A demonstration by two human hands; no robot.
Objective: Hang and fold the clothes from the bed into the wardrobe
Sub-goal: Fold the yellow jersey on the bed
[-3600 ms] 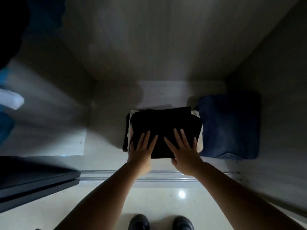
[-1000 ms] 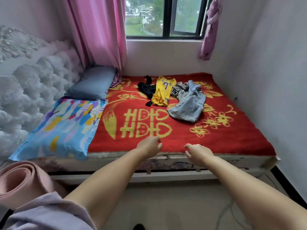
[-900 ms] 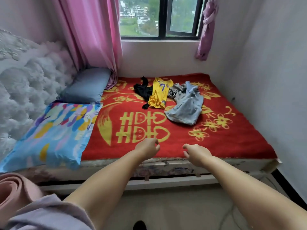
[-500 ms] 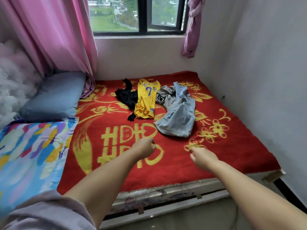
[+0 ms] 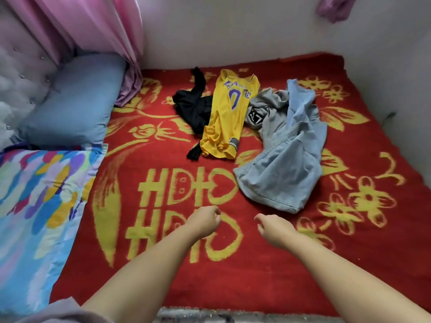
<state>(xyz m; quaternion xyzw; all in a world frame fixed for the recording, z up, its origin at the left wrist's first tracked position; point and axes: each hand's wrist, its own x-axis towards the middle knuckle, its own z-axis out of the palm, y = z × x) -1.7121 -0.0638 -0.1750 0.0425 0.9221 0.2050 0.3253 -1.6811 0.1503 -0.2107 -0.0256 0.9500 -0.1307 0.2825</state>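
Note:
A bed with a red and yellow blanket (image 5: 163, 271) fills the view. Toward its far middle lie a yellow jersey (image 5: 227, 117), a black garment (image 5: 191, 108) partly under it, a grey garment (image 5: 265, 108) and a light blue denim piece (image 5: 284, 164). My left hand (image 5: 205, 221) and my right hand (image 5: 274, 228) hover over the blanket's near middle, fingers loosely curled, holding nothing. Both are a short way in front of the denim piece. The wardrobe is out of view.
A blue pillow (image 5: 77, 99) and a multicoloured pillow (image 5: 37, 210) lie at the left by the tufted headboard (image 5: 16, 73). A pink curtain (image 5: 98, 26) hangs at the back left. A pale wall (image 5: 401, 89) runs along the right side.
I have turned from the wardrobe's folded stack to the bed and come closer. Both arms now reach out over the blanket, nearer the clothes.

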